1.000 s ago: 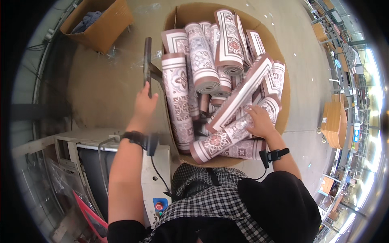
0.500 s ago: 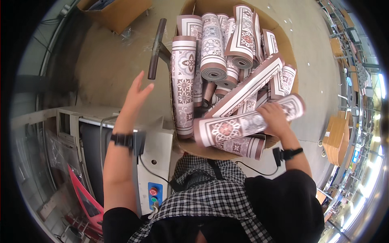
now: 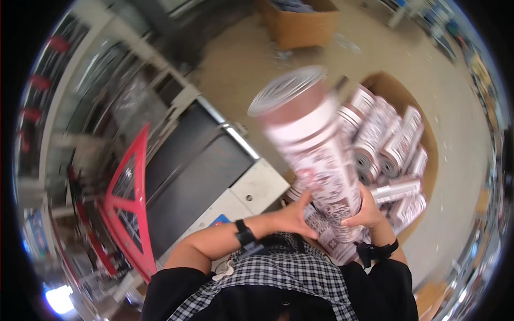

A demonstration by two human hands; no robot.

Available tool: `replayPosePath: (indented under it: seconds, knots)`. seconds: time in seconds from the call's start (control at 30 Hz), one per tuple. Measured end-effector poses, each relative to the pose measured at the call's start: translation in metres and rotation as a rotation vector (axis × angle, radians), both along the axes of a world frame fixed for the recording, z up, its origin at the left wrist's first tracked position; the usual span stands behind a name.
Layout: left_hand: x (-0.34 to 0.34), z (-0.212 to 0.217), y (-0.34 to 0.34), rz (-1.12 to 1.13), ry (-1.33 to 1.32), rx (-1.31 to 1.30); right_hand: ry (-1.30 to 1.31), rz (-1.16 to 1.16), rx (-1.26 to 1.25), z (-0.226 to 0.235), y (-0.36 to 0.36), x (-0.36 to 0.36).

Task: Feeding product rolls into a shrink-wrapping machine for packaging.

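A rolled mat (image 3: 324, 160) with a brown border and a pink, white and grey tile pattern is raised in front of me, its spiral end tilted up and away; motion blurs it. My right hand (image 3: 368, 211) grips the lower right side of this roll. Beside the lower left of it, my left hand (image 3: 294, 216) has thumb and fingers spread; whether it touches the roll is unclear. Behind and to the right, several similar rolled mats (image 3: 399, 147) fill a large cardboard box (image 3: 409, 93).
A machine with a dark belt (image 3: 198, 166) and a pale end panel (image 3: 262, 187) stands to the left. On its far left side is a red triangular frame (image 3: 128, 208). Another cardboard box (image 3: 302, 29) stands on the floor beyond. Shelving lines the far right.
The rolled mat has gone from lying across the box to standing up before me, in my right hand. My left hand has come in beside it. The view has turned left toward the machine.
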State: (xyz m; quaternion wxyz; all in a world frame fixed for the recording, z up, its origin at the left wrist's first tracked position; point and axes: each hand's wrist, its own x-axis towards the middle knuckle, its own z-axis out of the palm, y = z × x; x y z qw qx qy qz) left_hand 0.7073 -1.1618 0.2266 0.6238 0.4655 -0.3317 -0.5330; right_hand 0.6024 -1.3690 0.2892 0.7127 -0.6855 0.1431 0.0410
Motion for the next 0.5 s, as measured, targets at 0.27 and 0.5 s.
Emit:
replayPosePath:
  seconds: [0.27,0.5]
  knots:
    - [0.096,0.091,0.079,0.879,-0.985,0.298,-0.467,0.022,0.51,0.005,0.054,0.156]
    - [0.206,0.071,0.171,0.942,-1.419,0.444,-0.427,-0.449,0.483,-0.012,0.028,0.286]
